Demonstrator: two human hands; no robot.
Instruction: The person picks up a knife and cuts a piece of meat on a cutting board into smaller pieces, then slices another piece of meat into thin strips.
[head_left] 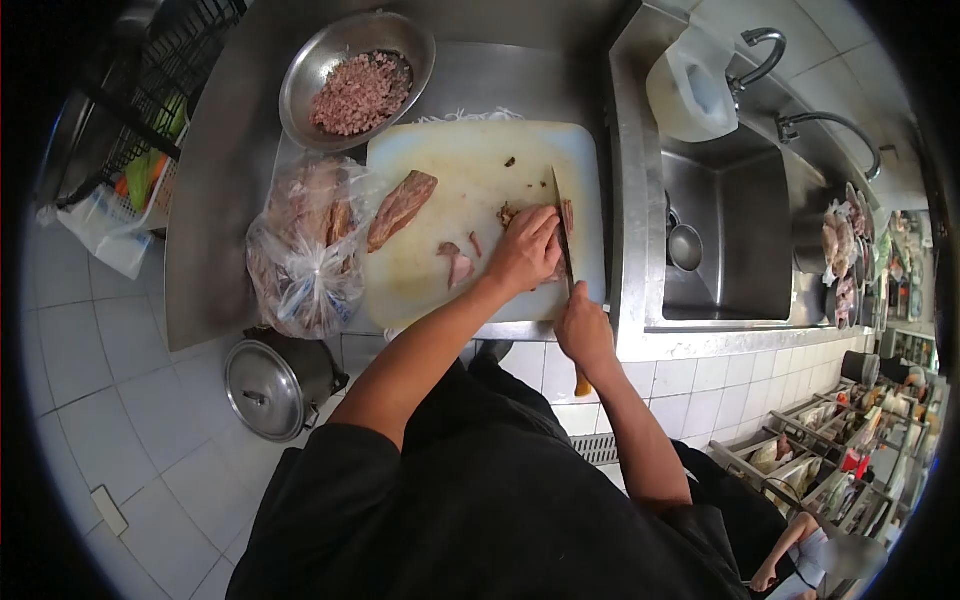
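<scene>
While the right hand grips the knife, left hand fingers curl onto meat beside its blade.

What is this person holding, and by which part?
The right hand grips a knife by its handle; the left hand presses down on meat on the cutting board.

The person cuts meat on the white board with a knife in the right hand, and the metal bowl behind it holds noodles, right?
Not quite: the head view shows the metal bowl holds pink minced meat, not noodles. The right hand does hold the knife over the white board.
</scene>
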